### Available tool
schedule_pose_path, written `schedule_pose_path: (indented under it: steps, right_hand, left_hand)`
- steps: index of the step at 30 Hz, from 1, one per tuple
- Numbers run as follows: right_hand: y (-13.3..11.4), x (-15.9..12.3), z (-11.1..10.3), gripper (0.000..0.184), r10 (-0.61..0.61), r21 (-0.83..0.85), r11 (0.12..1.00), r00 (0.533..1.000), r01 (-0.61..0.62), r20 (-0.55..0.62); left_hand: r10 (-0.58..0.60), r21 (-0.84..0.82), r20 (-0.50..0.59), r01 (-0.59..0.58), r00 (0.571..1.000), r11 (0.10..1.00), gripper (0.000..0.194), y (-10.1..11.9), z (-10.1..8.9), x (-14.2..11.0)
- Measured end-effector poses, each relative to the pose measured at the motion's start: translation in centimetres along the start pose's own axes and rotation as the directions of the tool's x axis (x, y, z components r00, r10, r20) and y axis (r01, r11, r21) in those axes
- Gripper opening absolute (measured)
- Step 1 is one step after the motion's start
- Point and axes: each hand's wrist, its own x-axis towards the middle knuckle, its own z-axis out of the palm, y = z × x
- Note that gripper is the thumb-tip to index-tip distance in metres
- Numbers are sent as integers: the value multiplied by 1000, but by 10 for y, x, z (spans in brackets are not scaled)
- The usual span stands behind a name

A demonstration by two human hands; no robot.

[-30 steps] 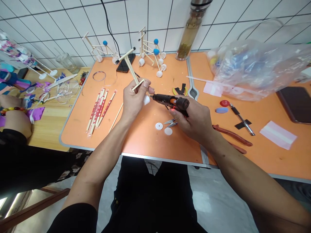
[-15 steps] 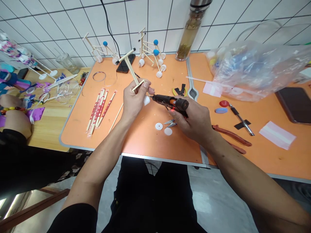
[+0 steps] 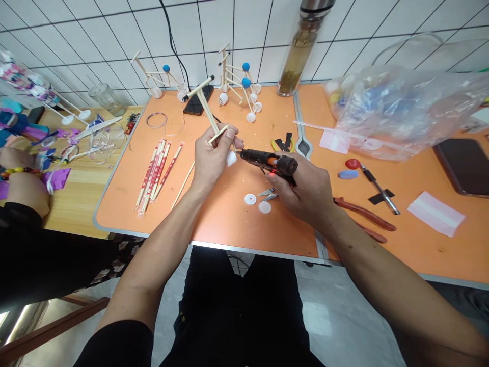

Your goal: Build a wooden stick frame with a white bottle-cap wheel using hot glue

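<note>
My left hand (image 3: 211, 159) is closed around a T-shaped frame of wooden sticks (image 3: 204, 107), held above the orange table (image 3: 225, 219). A small white cap (image 3: 231, 158) sits at the frame's lower end, by my fingers. In my right hand (image 3: 305, 191) I grip a black glue gun (image 3: 267, 160); its nozzle touches the white cap. Two white discs (image 3: 256, 202) and small snips (image 3: 269, 192) lie on the table below the gun.
Wrapped chopsticks (image 3: 156, 171) lie at left. Finished stick models (image 3: 237, 81) and a phone (image 3: 196, 99) stand at the back, beside a tall bottle (image 3: 296, 51). A plastic bag (image 3: 401, 107), red pliers (image 3: 362, 216) and a knife (image 3: 378, 186) are at right. Another person's hand (image 3: 23, 188) works at far left.
</note>
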Motion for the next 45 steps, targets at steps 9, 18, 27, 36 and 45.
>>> schedule_pose_path:
  steps: [9,18,27,36,45]
  right_hand:
    - [-1,0,1,38,-50,-19,999,998,50,-44]
    - [-2,1,1,35,-68,8,998,996,69,-66]
    - [-1,0,1,36,-56,-13,998,997,56,-60]
    - [-2,1,0,37,-33,-12,999,999,32,-34]
    - [-3,2,0,34,-68,1,998,995,68,-71]
  left_hand:
    - [231,83,126,-242,965,967,57,-23,-10,17]
    - [250,82,114,-260,962,962,59,-20,-9,15]
    - [238,84,105,-247,966,965,56,-21,-9,15]
    - [236,83,128,-247,963,965,54,-22,-10,16]
    - [221,97,98,-231,970,968,54,-21,-12,16]
